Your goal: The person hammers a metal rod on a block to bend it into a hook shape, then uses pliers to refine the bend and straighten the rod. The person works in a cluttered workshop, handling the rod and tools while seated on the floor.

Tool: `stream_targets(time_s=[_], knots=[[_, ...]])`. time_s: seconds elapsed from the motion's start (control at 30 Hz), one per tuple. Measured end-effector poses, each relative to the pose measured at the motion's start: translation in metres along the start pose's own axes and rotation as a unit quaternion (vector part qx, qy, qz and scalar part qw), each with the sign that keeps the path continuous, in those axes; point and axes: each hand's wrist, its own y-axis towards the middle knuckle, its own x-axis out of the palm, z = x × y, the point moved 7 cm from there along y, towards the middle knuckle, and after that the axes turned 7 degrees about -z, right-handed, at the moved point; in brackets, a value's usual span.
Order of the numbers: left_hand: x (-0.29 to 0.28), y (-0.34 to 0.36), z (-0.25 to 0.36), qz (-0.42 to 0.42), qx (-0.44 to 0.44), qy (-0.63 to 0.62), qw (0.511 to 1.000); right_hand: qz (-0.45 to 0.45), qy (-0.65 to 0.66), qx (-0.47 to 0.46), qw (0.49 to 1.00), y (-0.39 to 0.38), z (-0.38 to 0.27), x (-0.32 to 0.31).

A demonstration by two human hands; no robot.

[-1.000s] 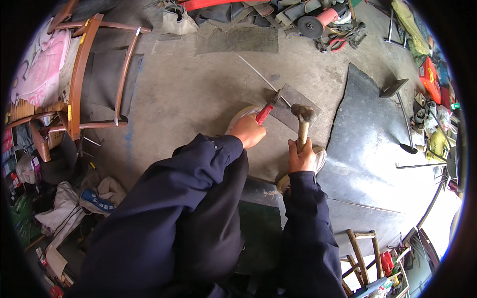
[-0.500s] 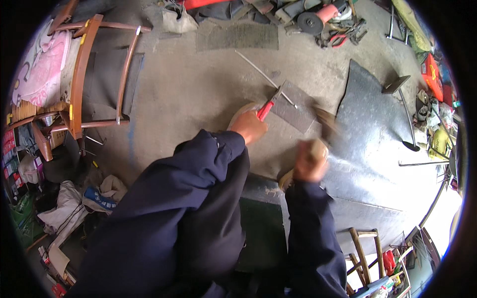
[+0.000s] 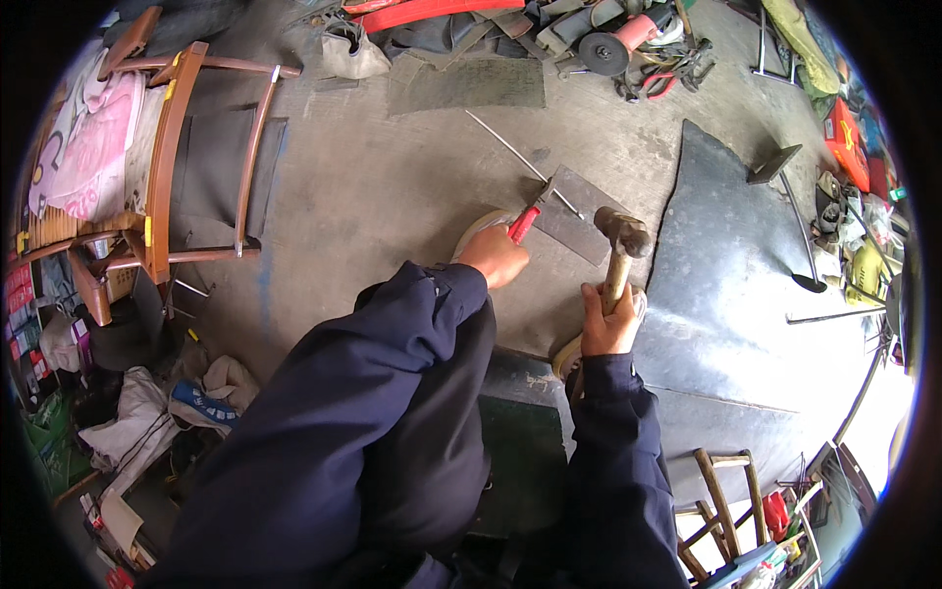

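Observation:
My left hand (image 3: pixel 495 257) is closed around the red handles of a pair of pliers (image 3: pixel 524 225). The plier jaws grip a thin metal rod (image 3: pixel 507 147), whose near end lies over a flat grey metal plate (image 3: pixel 579 234) on the floor. To the right, my right hand (image 3: pixel 608 326) is wrapped round the wooden handle of a hammer (image 3: pixel 621 236). The hammer's dark head hangs near the plate's right corner, apart from the rod. My shoes show partly behind both hands.
A dark sheet (image 3: pixel 702 226) covers the floor at right, with a metal stand (image 3: pixel 777 165) on it. An angle grinder (image 3: pixel 623 41) and red-handled pliers (image 3: pixel 659 86) lie at the far side. A wooden chair (image 3: pixel 169 167) stands at left, a wooden stool (image 3: pixel 724 506) at lower right.
The hammer, blurred by motion before, now shows sharply with its head nearer the plate's right corner. My left hand, the pliers and the rod have stayed almost in place.

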Motion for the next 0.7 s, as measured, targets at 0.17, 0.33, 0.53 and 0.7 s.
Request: stream_targets(time_s=[0.17, 0.33, 0.53, 0.7], knots=[[0.0, 0.0, 0.0, 0.002, 0.015, 0.015, 1.0, -0.025, 0.057, 0.018, 0.998, 0.006, 0.044, 0.03], [0.002, 0.006, -0.002, -0.007, -0.001, 0.007, 1.0, -0.042, -0.03, 0.061, 0.997, 0.026, 0.044, 0.034], [0.004, 0.011, -0.003, 0.023, 0.031, 0.017, 0.999, 0.054, 0.192, -0.029, 0.979, 0.021, -0.063, -0.061], [0.008, 0.013, -0.008, 0.022, 0.037, -0.008, 0.999, 0.045, 0.11, -0.127, 0.985, 0.014, -0.086, -0.038]])
